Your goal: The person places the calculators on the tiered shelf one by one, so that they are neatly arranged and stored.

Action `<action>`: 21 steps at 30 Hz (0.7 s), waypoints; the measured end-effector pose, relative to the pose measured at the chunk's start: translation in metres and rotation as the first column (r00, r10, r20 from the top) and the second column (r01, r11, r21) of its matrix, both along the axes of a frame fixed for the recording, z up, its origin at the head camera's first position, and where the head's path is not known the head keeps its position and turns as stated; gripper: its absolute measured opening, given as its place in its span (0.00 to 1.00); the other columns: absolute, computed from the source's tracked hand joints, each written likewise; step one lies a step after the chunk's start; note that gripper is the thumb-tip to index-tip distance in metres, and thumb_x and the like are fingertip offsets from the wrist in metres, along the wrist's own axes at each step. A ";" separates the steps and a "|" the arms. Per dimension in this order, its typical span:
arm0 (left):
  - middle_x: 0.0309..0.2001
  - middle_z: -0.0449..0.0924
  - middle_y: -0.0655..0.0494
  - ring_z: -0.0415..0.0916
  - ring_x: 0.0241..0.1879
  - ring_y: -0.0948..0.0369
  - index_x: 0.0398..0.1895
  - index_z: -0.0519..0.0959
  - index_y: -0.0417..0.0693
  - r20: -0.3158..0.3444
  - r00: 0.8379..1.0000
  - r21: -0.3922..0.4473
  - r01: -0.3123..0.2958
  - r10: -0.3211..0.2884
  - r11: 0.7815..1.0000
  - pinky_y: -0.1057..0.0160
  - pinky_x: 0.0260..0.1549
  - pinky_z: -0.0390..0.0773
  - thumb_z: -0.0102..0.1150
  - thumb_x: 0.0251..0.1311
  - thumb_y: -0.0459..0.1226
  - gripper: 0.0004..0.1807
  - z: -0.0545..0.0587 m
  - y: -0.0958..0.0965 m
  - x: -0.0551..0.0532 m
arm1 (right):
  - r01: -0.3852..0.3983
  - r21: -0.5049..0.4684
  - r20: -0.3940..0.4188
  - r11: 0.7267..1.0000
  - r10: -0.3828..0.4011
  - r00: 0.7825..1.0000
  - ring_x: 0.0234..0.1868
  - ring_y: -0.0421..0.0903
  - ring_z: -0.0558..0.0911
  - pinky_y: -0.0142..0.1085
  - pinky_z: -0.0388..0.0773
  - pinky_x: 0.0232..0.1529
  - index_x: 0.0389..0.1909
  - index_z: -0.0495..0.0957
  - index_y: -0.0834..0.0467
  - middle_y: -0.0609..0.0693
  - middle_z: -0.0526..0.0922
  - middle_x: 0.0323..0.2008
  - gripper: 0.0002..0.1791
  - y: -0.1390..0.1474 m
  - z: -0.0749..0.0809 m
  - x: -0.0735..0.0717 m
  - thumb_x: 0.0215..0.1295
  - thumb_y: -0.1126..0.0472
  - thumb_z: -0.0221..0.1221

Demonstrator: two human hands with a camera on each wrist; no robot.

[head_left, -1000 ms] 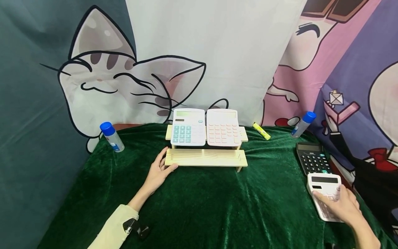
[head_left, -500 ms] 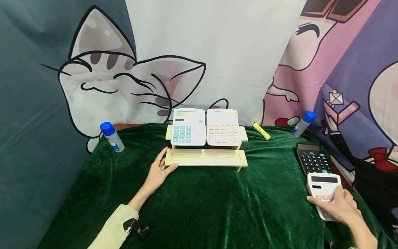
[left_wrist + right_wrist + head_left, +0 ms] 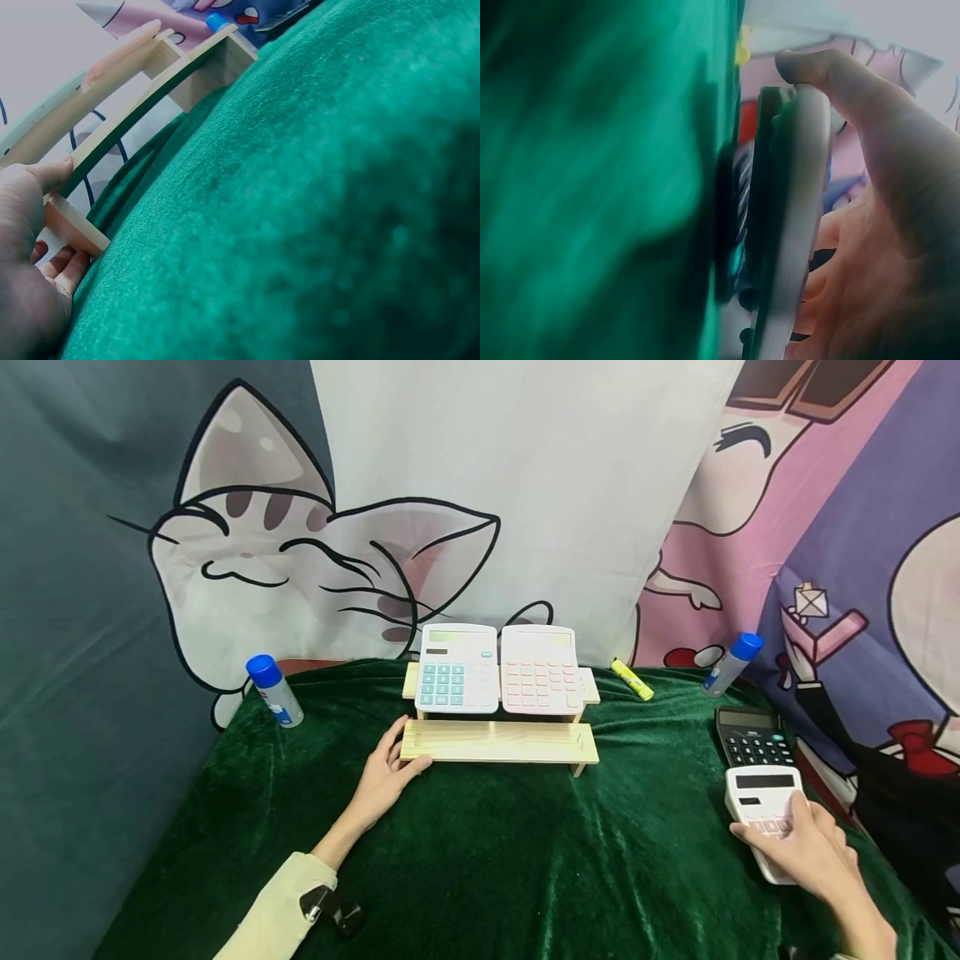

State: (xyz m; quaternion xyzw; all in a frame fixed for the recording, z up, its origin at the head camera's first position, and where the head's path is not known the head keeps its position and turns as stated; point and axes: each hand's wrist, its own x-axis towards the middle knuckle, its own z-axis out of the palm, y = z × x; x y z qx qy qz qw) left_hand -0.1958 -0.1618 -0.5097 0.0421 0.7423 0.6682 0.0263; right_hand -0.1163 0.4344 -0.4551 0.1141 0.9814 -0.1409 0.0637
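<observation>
My left hand (image 3: 384, 777) grips the left end of a pale two-step wooden rack (image 3: 498, 742), thumb on the front edge and fingers behind. In the left wrist view the thumb lies along the board and the fingertips are by the rack's leg (image 3: 75, 225). With my right hand (image 3: 817, 852) I hold a white calculator (image 3: 767, 802) by its long sides, overlapping a black calculator (image 3: 753, 747) on the cloth. The right wrist view shows the white calculator (image 3: 802, 187) edge-on, raised off the cloth. On the rack's upper step lean a teal-keyed calculator (image 3: 459, 668) and a pink-keyed calculator (image 3: 538, 670).
Blue-capped bottles lie at both sides, one bottle (image 3: 279, 695) left and another bottle (image 3: 729, 668) back right. A yellow tube (image 3: 632, 679) lies right of the rack. Green velvet cloth (image 3: 480, 860) covers the table, with a cartoon-printed curtain (image 3: 562, 485) behind.
My right thumb has slid from the white calculator's face to its left edge. That calculator has moved left and slightly away from me. My left hand keeps its place on the rack.
</observation>
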 end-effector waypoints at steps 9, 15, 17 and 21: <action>0.76 0.57 0.47 0.65 0.70 0.54 0.81 0.46 0.54 0.029 1.000 -0.009 0.002 -0.002 1.000 0.72 0.56 0.74 0.66 0.64 0.43 0.49 0.003 0.001 -0.001 | -0.151 0.002 -0.101 0.989 0.150 0.983 0.50 0.73 0.66 0.64 0.65 0.39 0.76 0.40 0.71 0.80 0.57 0.62 0.68 -0.055 0.017 -0.011 0.56 0.27 0.62; 0.79 0.50 0.47 0.57 0.75 0.53 0.81 0.44 0.48 0.042 0.999 -0.015 0.013 -0.012 1.000 0.56 0.67 0.67 0.64 0.66 0.38 0.48 0.011 0.002 -0.001 | -0.270 -0.008 -0.187 0.963 0.264 0.946 0.55 0.71 0.66 0.65 0.63 0.45 0.78 0.43 0.65 0.76 0.58 0.66 0.67 -0.097 0.026 -0.014 0.52 0.31 0.68; 0.79 0.50 0.48 0.57 0.75 0.54 0.81 0.44 0.48 0.041 0.999 -0.014 0.005 -0.005 1.000 0.55 0.68 0.66 0.64 0.65 0.38 0.48 0.011 0.001 0.000 | -0.308 0.001 -0.213 0.951 0.301 0.929 0.55 0.69 0.67 0.64 0.64 0.45 0.78 0.46 0.63 0.74 0.60 0.67 0.67 -0.112 0.027 -0.016 0.49 0.30 0.69; 0.78 0.52 0.49 0.59 0.74 0.55 0.81 0.45 0.50 0.019 1.000 -0.013 -0.003 0.003 1.000 0.56 0.67 0.67 0.65 0.65 0.41 0.49 0.005 0.000 0.000 | -0.381 0.016 -0.221 0.924 0.375 0.900 0.58 0.68 0.67 0.65 0.65 0.50 0.79 0.47 0.61 0.72 0.60 0.68 0.67 -0.139 0.029 -0.021 0.49 0.28 0.68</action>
